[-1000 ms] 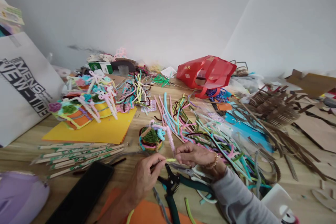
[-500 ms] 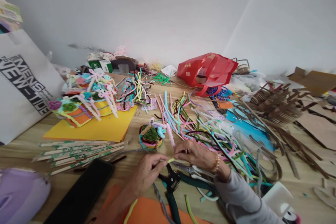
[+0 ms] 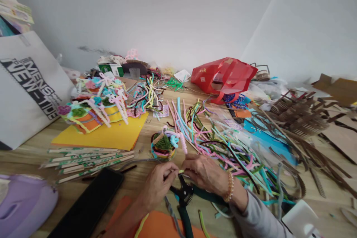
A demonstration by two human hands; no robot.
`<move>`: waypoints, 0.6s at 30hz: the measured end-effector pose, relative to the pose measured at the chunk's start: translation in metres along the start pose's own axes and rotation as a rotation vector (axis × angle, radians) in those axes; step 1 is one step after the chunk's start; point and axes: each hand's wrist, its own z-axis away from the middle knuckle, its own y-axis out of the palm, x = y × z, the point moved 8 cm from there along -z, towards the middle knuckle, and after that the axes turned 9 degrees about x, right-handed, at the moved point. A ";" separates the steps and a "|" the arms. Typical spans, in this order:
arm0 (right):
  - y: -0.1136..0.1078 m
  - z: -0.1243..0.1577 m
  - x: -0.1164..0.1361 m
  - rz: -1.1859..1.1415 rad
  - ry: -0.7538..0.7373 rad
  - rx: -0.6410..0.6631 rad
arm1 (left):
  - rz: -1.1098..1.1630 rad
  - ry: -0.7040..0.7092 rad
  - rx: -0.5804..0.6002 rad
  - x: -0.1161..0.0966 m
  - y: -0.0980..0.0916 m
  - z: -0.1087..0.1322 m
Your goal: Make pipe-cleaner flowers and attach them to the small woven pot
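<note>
At six o'clock, we pinch a yellow-green pipe cleaner point(image 3: 181, 171) tight between left hand point(image 3: 157, 185) and right hand point(image 3: 205, 173).

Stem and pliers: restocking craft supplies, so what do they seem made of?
The stem, pinched between left hand and right hand, looks like fuzzy chenille, probably over wire. The pliers look dark metal, matte, with green, likely plastic-coated handles.

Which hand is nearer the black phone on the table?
Left. The left hand is right of the black phone; the right hand lies farther right, both pinching the yellow-green stem.
</note>
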 end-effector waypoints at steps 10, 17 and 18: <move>-0.005 0.001 0.000 -0.050 0.038 -0.081 | 0.137 -0.062 0.061 0.010 0.010 0.002; -0.012 0.004 -0.010 -0.321 0.074 -0.151 | -0.023 0.032 -0.042 -0.010 -0.002 0.005; -0.011 0.004 -0.014 -0.384 0.092 -0.153 | -0.053 0.042 -0.066 -0.013 -0.003 0.005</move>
